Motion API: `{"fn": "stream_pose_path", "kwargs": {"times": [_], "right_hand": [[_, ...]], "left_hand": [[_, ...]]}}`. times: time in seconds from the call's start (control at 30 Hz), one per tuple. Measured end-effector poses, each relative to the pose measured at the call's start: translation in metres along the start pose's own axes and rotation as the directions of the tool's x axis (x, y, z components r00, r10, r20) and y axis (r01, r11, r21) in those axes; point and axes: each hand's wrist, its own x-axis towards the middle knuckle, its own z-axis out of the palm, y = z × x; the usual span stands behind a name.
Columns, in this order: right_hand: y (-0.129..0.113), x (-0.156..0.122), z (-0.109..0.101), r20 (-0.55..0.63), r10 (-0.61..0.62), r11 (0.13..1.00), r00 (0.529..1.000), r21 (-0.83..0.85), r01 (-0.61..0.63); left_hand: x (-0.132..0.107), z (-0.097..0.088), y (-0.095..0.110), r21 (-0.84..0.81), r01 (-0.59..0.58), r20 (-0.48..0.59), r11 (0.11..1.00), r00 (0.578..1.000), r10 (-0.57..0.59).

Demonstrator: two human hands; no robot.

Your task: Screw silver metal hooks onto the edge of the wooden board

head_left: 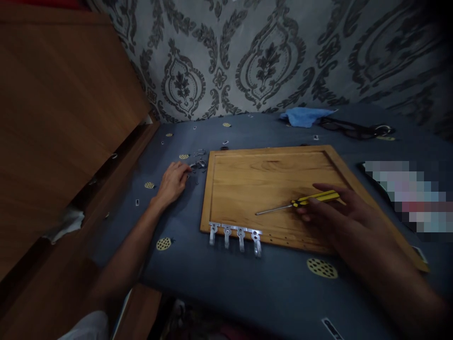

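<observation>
My right hand (336,217) is closed round the yellow and black handle of a screwdriver (314,198). Its metal shaft points left, over a framed wooden board (247,189). On the left, my left hand (173,182) has its fingers drawn together at a small pile of metal hooks (198,164). Whatever is between those fingertips is too small to make out. Several silvery hooks (241,238) sit in a row along the board's near edge, on its left part, with their ends jutting past it. Small dark holes run along the edge to their right.
The board lies on a dark blue pineapple-print sheet (166,278). Behind it are a blue cloth (306,116) and dark-framed glasses (354,128). A blurred-out flat object (403,193) lies at right. Wooden furniture (67,108) borders the left; patterned wallpaper (219,56) rises behind.
</observation>
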Motion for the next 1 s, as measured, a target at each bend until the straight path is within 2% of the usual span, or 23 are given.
{"fn": "stream_pose_path", "kwargs": {"times": [0.17,0.27,0.5,0.67,0.83,1.0], "right_hand": [[0.003,0.002,-0.001,-0.001,-0.039,0.999,0.999,-0.037,0.039],[0.006,0.004,-0.004,0.005,-0.075,0.995,0.997,-0.072,0.075],[0.010,0.007,-0.010,0.051,-0.198,0.955,0.979,-0.215,0.205],[0.013,0.005,-0.014,0.146,-0.254,0.877,0.956,-0.382,0.291],[0.015,0.006,-0.019,0.168,-0.442,0.731,0.881,-0.501,0.463],[0.016,-0.002,-0.013,0.255,-0.566,0.618,0.784,-0.499,0.608]], "left_hand": [[-0.003,-0.005,0.011,-0.066,-0.121,0.104,0.990,0.986,0.127],[-0.004,-0.007,0.015,-0.080,-0.155,0.168,0.985,0.972,0.166],[-0.004,-0.004,0.012,-0.085,-0.137,0.219,0.987,0.964,0.153],[-0.005,-0.001,0.006,-0.126,-0.105,0.215,0.986,0.968,0.130],[-0.005,-0.008,0.012,-0.244,-0.084,0.205,0.966,0.969,0.136],[-0.009,-0.014,0.033,-0.435,-0.090,0.230,0.896,0.951,0.207]]}}
